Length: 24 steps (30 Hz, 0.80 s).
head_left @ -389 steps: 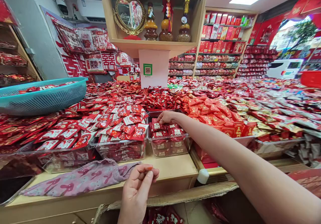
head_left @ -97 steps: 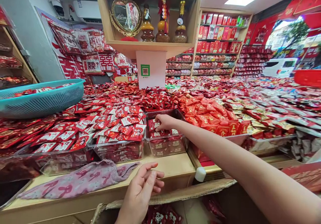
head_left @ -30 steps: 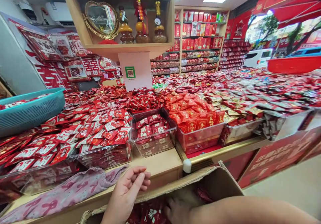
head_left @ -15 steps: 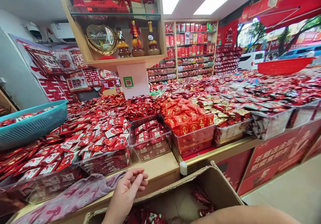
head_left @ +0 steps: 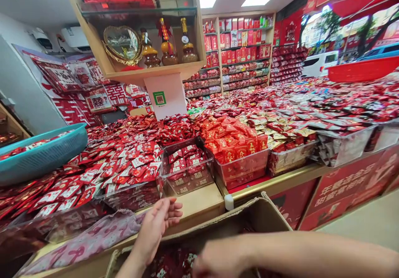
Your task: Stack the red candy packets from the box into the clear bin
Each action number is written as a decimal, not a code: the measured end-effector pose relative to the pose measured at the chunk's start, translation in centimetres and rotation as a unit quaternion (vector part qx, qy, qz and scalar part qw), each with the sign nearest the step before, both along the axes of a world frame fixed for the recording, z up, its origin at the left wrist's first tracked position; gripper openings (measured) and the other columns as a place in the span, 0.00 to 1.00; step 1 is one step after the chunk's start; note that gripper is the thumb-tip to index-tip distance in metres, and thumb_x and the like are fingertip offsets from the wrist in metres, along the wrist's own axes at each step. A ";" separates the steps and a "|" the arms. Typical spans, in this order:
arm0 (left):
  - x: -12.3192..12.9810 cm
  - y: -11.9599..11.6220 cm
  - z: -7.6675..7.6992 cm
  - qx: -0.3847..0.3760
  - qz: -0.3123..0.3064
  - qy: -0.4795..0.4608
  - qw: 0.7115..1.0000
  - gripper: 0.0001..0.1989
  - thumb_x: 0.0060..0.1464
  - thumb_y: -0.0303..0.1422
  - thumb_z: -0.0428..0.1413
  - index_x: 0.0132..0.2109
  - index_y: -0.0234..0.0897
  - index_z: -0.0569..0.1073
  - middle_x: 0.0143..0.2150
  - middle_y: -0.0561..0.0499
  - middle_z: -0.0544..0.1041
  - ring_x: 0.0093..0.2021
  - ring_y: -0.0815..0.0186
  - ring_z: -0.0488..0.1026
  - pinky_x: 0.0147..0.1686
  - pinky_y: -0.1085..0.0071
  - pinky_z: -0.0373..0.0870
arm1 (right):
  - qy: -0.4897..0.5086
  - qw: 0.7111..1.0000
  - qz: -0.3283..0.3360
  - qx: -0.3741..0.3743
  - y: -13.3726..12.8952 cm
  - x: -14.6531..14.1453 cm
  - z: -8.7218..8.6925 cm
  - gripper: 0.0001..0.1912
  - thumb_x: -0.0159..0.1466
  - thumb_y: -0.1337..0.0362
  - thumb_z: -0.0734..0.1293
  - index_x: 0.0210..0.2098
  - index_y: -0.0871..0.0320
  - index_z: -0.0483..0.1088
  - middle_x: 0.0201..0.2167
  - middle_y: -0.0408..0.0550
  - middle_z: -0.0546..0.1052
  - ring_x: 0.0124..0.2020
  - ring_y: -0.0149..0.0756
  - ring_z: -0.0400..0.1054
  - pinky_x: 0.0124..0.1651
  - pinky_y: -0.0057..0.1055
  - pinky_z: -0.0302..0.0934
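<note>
Handling the dark red packets (head_left: pixel 174 259) in the carton (head_left: pixel 266 213) should call for a light pinch at the sealed edge, so that the film neither creases nor splits. These packets lie low between the hands, just beside the fingers of the right hand. The right hand (head_left: pixel 218 255) is motion-blurred over the carton, fingers toward the left hand; how far they are closed, and whether they hold a packet, cannot be told. The left hand (head_left: pixel 157 224) is unfolded above the far side of the carton, fingers loosely parted and slightly curved, with nothing visible in its grasp.

Recommended: raise the right wrist fully over the cardboard edge, as its rough lip could snag a packet corner. Use the free left hand to square or steady packets as required.

Materials: the packets are glossy, pliable film with pale print. The carton is brown corrugated board with a frayed rim. Beyond the left hand, a clear tray (head_left: pixel 188 185) of thin plastic, rectangular with a flanged rim, contains similar packets in rows. It sits on the smooth, pale table (head_left: pixel 202 205). Left of the left hand lies a soft, rumpled pink patterned cloth (head_left: pixel 93 238).
</note>
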<state>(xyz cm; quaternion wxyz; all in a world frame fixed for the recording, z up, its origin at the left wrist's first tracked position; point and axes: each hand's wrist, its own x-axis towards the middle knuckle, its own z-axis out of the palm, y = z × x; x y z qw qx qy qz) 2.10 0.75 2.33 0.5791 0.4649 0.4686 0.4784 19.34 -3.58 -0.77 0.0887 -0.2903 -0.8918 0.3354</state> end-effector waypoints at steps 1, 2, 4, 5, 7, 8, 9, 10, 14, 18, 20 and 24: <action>0.1 0.1 0.3 -0.022 -0.012 -0.027 0.999 0.16 0.49 0.42 0.50 0.35 0.33 0.71 0.32 0.46 0.77 0.30 0.65 0.74 0.30 0.70 0.68 | 0.062 0.998 0.026 -0.008 1.3 0.5 1.1 0.04 0.52 0.69 0.64 0.28 0.56 0.69 0.20 0.38 0.69 0.21 0.25 0.61 0.24 0.20 0.56; 0.4 0.2 0.6 -0.029 -0.025 -0.050 0.998 0.20 0.51 0.46 0.46 0.35 0.33 0.71 0.32 0.44 0.77 0.30 0.64 0.74 0.29 0.69 0.68 | 0.132 0.991 0.010 -0.016 2.5 0.8 2.1 0.04 0.54 0.68 0.62 0.30 0.57 0.68 0.22 0.39 0.69 0.22 0.25 0.62 0.25 0.20 0.56; 1.1 0.5 1.1 -0.029 -0.031 -0.063 0.997 0.28 0.49 0.52 0.40 0.34 0.32 0.71 0.29 0.44 0.77 0.26 0.64 0.73 0.24 0.69 0.68 | 0.260 0.960 -0.093 -0.040 4.4 0.9 3.5 0.05 0.56 0.66 0.60 0.32 0.59 0.65 0.22 0.40 0.68 0.23 0.25 0.61 0.25 0.21 0.56; 1.7 0.7 1.2 -0.008 -0.016 -0.044 0.999 0.29 0.48 0.54 0.39 0.34 0.33 0.70 0.27 0.46 0.77 0.24 0.64 0.73 0.21 0.71 0.66 | 0.305 0.938 -0.149 -0.064 5.2 0.7 3.8 0.05 0.57 0.65 0.59 0.32 0.59 0.63 0.21 0.40 0.67 0.22 0.25 0.61 0.24 0.21 0.55; 2.8 1.2 1.3 0.061 0.021 0.062 0.996 0.25 0.47 0.53 0.43 0.31 0.35 0.69 0.20 0.52 0.73 0.19 0.66 0.71 0.14 0.75 0.61 | 0.357 0.898 -0.235 -0.104 6.5 -0.1 3.8 0.07 0.57 0.60 0.58 0.30 0.59 0.59 0.17 0.38 0.64 0.19 0.25 0.58 0.21 0.22 0.53; 3.3 1.5 1.2 0.090 0.048 0.120 0.988 0.21 0.47 0.51 0.46 0.30 0.36 0.67 0.17 0.55 0.71 0.15 0.68 0.68 0.11 0.77 0.57 | 0.369 0.882 -0.274 -0.102 7.0 -0.6 3.5 0.09 0.58 0.58 0.57 0.28 0.58 0.58 0.16 0.37 0.62 0.18 0.25 0.57 0.21 0.22 0.52; 3.7 1.8 1.2 0.106 0.058 0.155 0.980 0.19 0.47 0.49 0.48 0.30 0.36 0.67 0.15 0.57 0.68 0.13 0.69 0.66 0.09 0.78 0.55 | 0.371 0.872 -0.310 -0.077 7.5 -1.1 3.1 0.11 0.58 0.56 0.56 0.27 0.58 0.57 0.16 0.37 0.61 0.18 0.25 0.56 0.21 0.23 0.52; 4.0 2.2 1.1 0.117 0.066 0.181 0.974 0.17 0.47 0.47 0.49 0.29 0.36 0.67 0.13 0.59 0.65 0.11 0.70 0.64 0.09 0.79 0.54 | 0.366 0.864 -0.345 -0.038 8.0 -1.5 2.7 0.13 0.59 0.55 0.56 0.26 0.58 0.56 0.17 0.38 0.61 0.19 0.26 0.55 0.22 0.23 0.51; 4.3 3.3 0.6 0.130 0.086 0.212 0.965 0.16 0.48 0.45 0.49 0.25 0.38 0.65 0.09 0.62 0.59 0.08 0.72 0.59 0.08 0.78 0.55 | 0.326 0.852 -0.405 0.063 9.3 -2.3 1.4 0.15 0.59 0.53 0.54 0.24 0.57 0.56 0.18 0.39 0.61 0.20 0.27 0.52 0.24 0.24 0.48; 3.9 3.6 -0.4 0.129 0.110 0.221 0.960 0.17 0.50 0.46 0.46 0.23 0.39 0.63 0.11 0.60 0.60 0.09 0.72 0.58 0.09 0.77 0.56 | 0.333 0.847 -0.408 0.074 9.8 -2.0 0.8 0.16 0.60 0.53 0.53 0.22 0.57 0.55 0.17 0.39 0.60 0.20 0.27 0.51 0.23 0.24 0.47; 3.8 3.5 -0.8 0.142 0.128 0.232 0.954 0.16 0.51 0.45 0.45 0.23 0.40 0.63 0.11 0.60 0.61 0.09 0.72 0.59 0.11 0.77 0.57 | 0.355 0.840 -0.404 0.071 9.8 -1.7 0.7 0.17 0.60 0.52 0.53 0.22 0.57 0.56 0.18 0.39 0.60 0.20 0.26 0.52 0.24 0.23 0.48; 3.7 3.3 -1.1 0.166 0.158 0.257 0.939 0.17 0.51 0.46 0.45 0.22 0.40 0.61 0.10 0.60 0.60 0.10 0.71 0.60 0.12 0.76 0.57 | 0.385 0.853 -0.350 0.042 9.4 -1.4 0.6 0.17 0.60 0.52 0.54 0.24 0.58 0.57 0.18 0.39 0.60 0.20 0.25 0.52 0.23 0.22 0.49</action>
